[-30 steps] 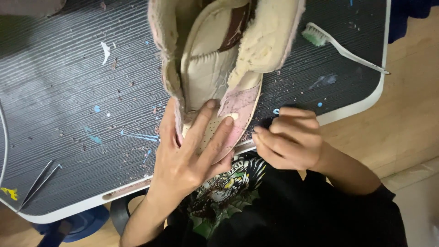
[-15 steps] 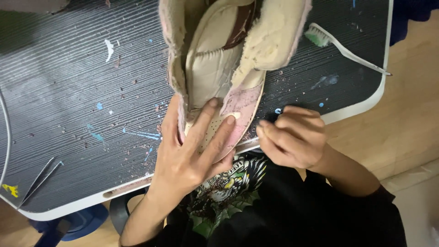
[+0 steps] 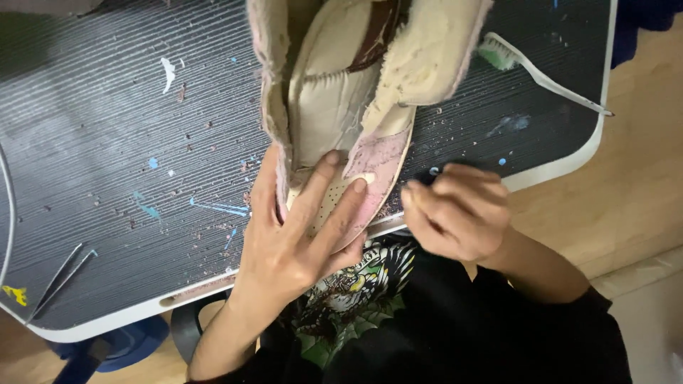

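Note:
A worn beige and pink shoe, its upper pulled apart, lies on a dark ribbed table with its toe towards me. My left hand lies flat on the toe with the fingers spread, pinning it at the table's near edge. My right hand is curled just right of the toe, fingertips pinched together at the table edge. Whether it holds something small is hidden by the fingers.
A white toothbrush with green bristles lies on the table at the upper right. Metal tweezers rest near the left front corner. Paint specks and brown crumbs dot the tabletop. Wooden floor shows to the right.
My right hand has shifted slightly to the right along the table edge. My left hand stays pressed on the shoe's toe.

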